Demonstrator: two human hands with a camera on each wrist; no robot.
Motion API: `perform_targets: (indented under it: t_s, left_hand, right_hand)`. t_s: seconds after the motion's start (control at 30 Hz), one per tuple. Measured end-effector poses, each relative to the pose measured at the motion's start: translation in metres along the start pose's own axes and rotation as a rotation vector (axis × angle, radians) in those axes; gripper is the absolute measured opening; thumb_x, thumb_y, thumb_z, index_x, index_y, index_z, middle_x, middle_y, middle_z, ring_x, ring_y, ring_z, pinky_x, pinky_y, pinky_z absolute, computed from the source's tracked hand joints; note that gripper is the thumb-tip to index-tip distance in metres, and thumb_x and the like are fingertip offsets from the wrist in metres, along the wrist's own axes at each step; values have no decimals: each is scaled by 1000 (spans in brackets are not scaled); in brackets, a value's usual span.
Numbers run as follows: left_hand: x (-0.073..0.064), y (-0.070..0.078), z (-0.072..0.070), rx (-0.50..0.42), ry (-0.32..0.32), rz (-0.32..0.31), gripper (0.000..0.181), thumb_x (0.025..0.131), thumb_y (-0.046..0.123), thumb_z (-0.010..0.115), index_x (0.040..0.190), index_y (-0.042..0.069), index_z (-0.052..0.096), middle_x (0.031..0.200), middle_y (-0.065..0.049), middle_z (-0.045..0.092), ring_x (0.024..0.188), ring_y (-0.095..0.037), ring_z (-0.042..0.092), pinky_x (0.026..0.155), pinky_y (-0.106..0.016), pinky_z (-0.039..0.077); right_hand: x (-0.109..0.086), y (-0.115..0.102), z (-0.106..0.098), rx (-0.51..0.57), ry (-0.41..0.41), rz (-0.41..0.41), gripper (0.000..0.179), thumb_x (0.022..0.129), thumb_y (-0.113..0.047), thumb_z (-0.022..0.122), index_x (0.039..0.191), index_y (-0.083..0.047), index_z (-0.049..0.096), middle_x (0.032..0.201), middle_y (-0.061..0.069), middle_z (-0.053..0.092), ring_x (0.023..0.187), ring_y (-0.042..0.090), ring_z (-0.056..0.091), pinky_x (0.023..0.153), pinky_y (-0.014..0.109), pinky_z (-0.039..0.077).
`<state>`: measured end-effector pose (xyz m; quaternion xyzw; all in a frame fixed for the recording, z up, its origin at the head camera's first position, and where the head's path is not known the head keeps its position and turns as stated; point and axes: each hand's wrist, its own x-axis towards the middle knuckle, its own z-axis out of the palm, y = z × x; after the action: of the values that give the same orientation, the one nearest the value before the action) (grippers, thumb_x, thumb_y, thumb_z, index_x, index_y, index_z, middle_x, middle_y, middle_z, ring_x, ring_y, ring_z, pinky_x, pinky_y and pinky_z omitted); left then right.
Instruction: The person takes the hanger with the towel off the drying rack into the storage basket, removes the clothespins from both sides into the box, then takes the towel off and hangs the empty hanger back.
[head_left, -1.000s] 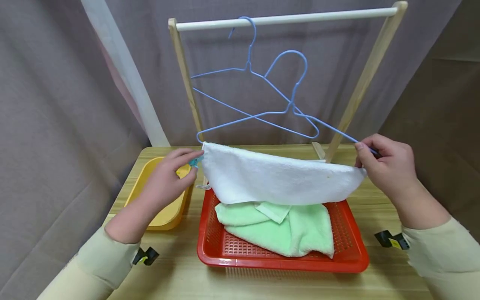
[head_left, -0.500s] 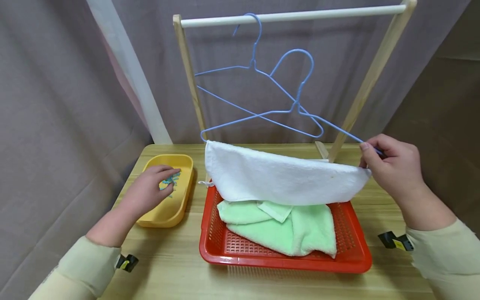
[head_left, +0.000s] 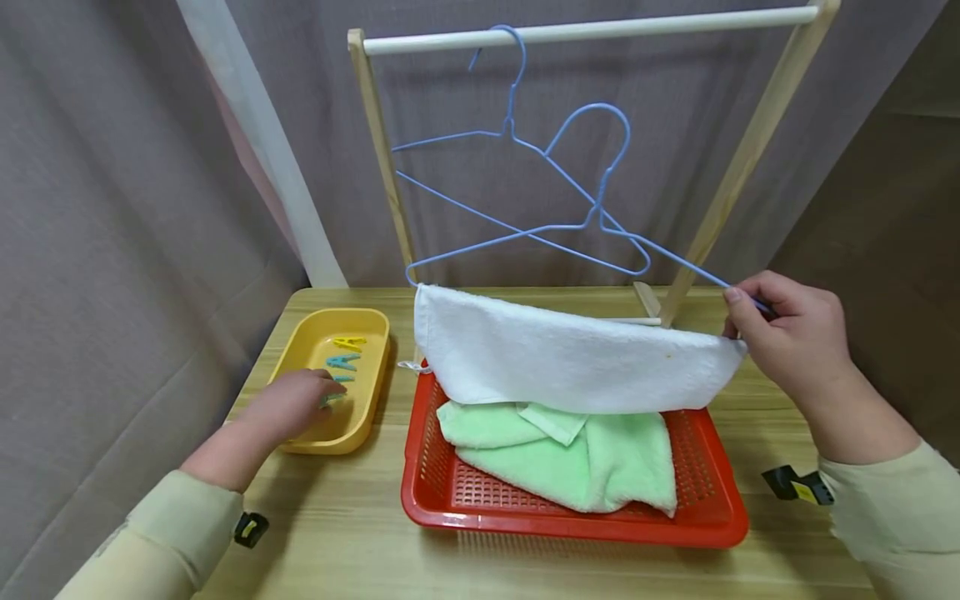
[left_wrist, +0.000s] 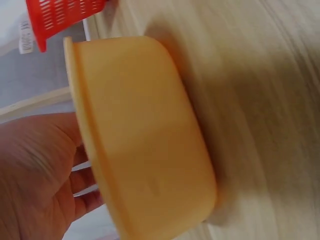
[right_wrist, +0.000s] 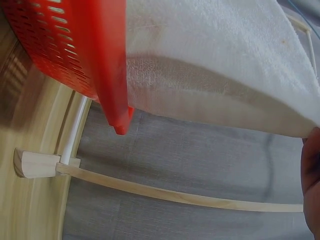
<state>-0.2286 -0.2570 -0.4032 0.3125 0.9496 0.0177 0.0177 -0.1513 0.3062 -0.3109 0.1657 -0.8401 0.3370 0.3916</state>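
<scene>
A white towel [head_left: 577, 354] hangs folded over a blue wire hanger [head_left: 487, 247] in the head view. At its right end my right hand [head_left: 798, 333] pinches the hanger's arm together with the towel's corner. My left hand [head_left: 288, 408] reaches down into a yellow tray [head_left: 380, 342], its fingertips beside teal clothespins [head_left: 342, 361]. Yellow clothespins [head_left: 349, 342] lie further back in the tray. In the left wrist view, the tray's wall hides the fingertips, so whether they pinch a clothespin is unclear.
Under the towel, a red basket [head_left: 570, 533] holds a green towel [head_left: 577, 467]. A rack with a white rail [head_left: 637, 30] stands behind, and a second blue hanger [head_left: 512, 92] hangs from it. The wooden table [head_left: 337, 533] carries the basket and tray.
My left hand has left the towel's left corner, where a teal clothespin showed at its fingertips, and has moved left and down into the yellow tray. My right hand keeps its hold.
</scene>
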Motion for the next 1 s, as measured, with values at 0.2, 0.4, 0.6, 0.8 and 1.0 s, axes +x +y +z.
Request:
perform_targets:
  t_s: [0.2, 0.4, 0.6, 0.8, 1.0]
  left_hand:
    - [-2, -6, 12, 11, -7, 23, 26, 77, 0, 77, 102, 8, 77, 88, -4, 65, 79, -24, 64, 74, -42, 55]
    - [-4, -6, 15, -5, -7, -4, 27, 74, 7, 79, 101, 10, 75, 87, -3, 64, 74, -22, 61, 72, -42, 53]
    - [-8, -5, 8, -47, -10, -68, 28, 79, 5, 76, 107, 5, 73, 98, -8, 68, 88, -29, 65, 83, -46, 53]
    - [-7, -6, 1, -51, 4, -106, 27, 84, 6, 75, 111, 3, 71, 103, -11, 69, 96, -32, 66, 86, -48, 53]
    - [-1, 2, -17, -88, 56, -126, 27, 86, 6, 75, 112, 4, 70, 103, -12, 69, 96, -32, 66, 84, -49, 53]
  right_hand:
    - [-2, -2, -2, -9, -6, 12, 15, 89, 4, 65, 74, 3, 64, 65, -24, 57, 50, -5, 42, 49, 9, 35]
    - [-2, -3, -4, -17, -8, 12, 15, 89, 4, 65, 74, 3, 64, 65, -24, 57, 50, -5, 43, 48, 9, 36]
    - [-1, -4, -4, -28, -8, -6, 15, 88, 4, 66, 73, 3, 63, 66, -25, 56, 51, -6, 44, 49, 9, 37]
    - [3, -6, -3, -22, -7, -21, 15, 89, 2, 66, 74, 3, 64, 68, -26, 56, 50, -5, 42, 51, 8, 37]
    - [7, -9, -6, -32, -11, -4, 16, 90, 3, 65, 74, 4, 64, 69, -30, 55, 52, -5, 42, 52, 7, 38]
